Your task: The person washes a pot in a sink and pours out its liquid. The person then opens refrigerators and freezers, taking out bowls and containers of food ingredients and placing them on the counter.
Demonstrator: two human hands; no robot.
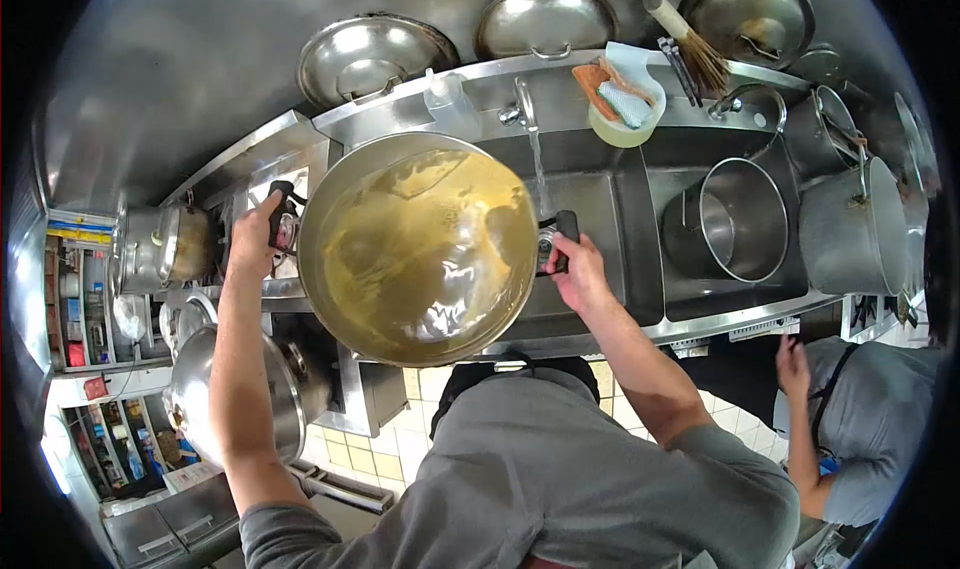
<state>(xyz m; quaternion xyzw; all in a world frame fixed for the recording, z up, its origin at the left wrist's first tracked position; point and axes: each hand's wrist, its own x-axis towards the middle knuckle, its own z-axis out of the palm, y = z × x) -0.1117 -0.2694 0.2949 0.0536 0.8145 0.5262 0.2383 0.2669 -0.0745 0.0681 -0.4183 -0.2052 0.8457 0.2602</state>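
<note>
A large, wide metal pot (318, 314) is held up in front of me, partly over the left sink edge. Cloudy yellow liquid (400, 229) with foam patches lies inside it. My left hand (256, 237) is wrapped around the black handle (283, 201) on its left side. Around the right-hand black handle (565, 237), my right hand (580, 272) is closed. Water runs from the faucet (524, 104) behind the pot's right rim into the left sink basin (600, 199).
A metal stockpot (745, 219) tilts in the right basin, with more pots (850, 224) beyond. Lids (545, 19) lean along the back wall. A tub of sponges (622, 124) sits on the sink ledge. Another person (865, 409) stands at right; a big pot (200, 389) is at left.
</note>
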